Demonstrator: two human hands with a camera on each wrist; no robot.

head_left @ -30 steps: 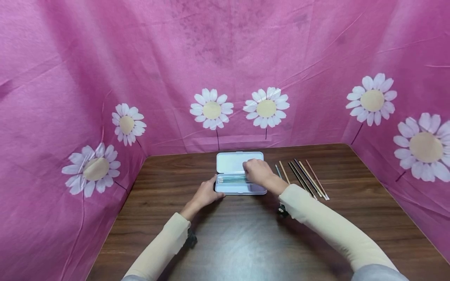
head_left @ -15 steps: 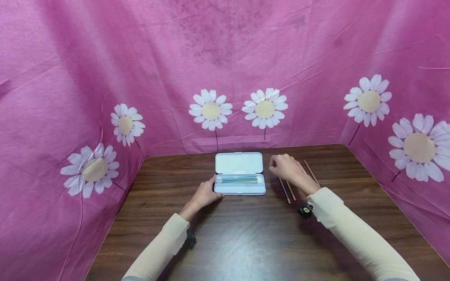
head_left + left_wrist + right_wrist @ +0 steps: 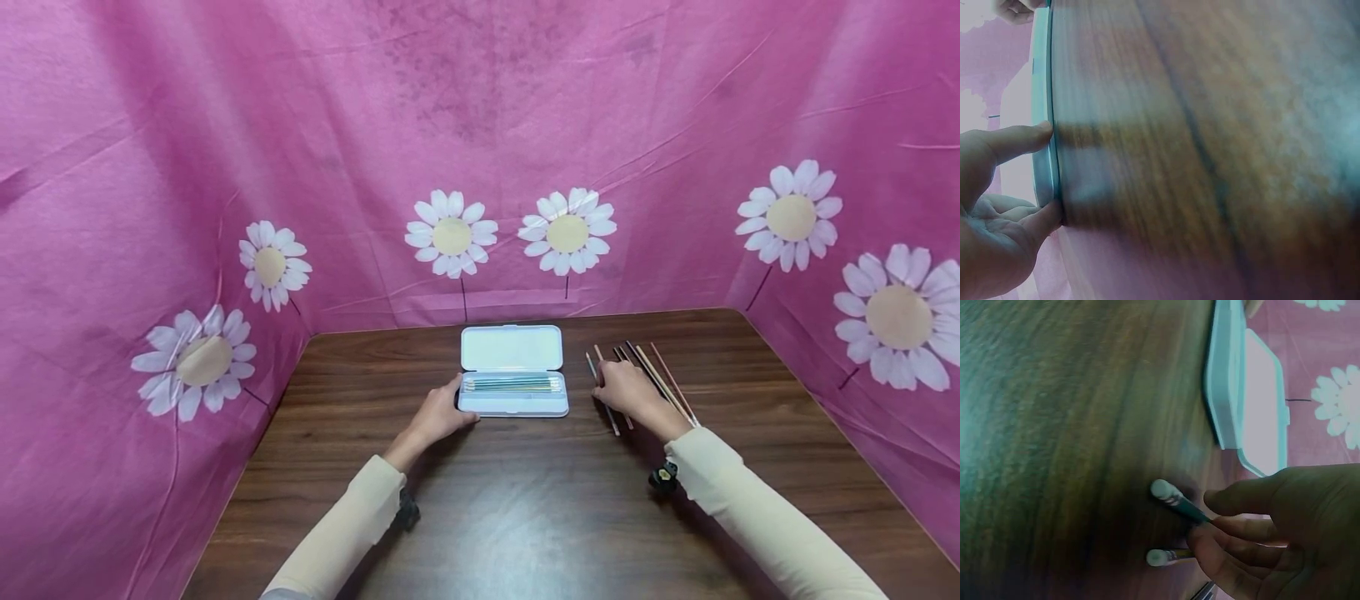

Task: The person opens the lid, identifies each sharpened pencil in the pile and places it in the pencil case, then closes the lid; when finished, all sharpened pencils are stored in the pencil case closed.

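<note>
A white pencil case point(image 3: 517, 408) lies with its lid point(image 3: 512, 348) folded back, toward the back of the table. Several green pencils point(image 3: 510, 384) lie side by side inside it. My left hand point(image 3: 437, 412) grips the case's left end, its thumb point(image 3: 1025, 140) at the front edge. To the right of the case, my right hand point(image 3: 628, 390) has thumb and fingers around a teal pencil point(image 3: 1179, 503) lying on the table, white eraser toward me. A second pencil point(image 3: 1166, 557) with an eraser lies just beside it, partly under the hand.
More pencils, dark and tan, lie to the right of my right hand, among them a reddish-brown pencil point(image 3: 671, 379) farthest right. The wooden table point(image 3: 495, 508) ends at the back against a pink cloth point(image 3: 495, 108) printed with white daisies.
My right hand has moved from over the case to the loose pencils on the right, then lowered onto the teal one. The left hand has stayed at the case.
</note>
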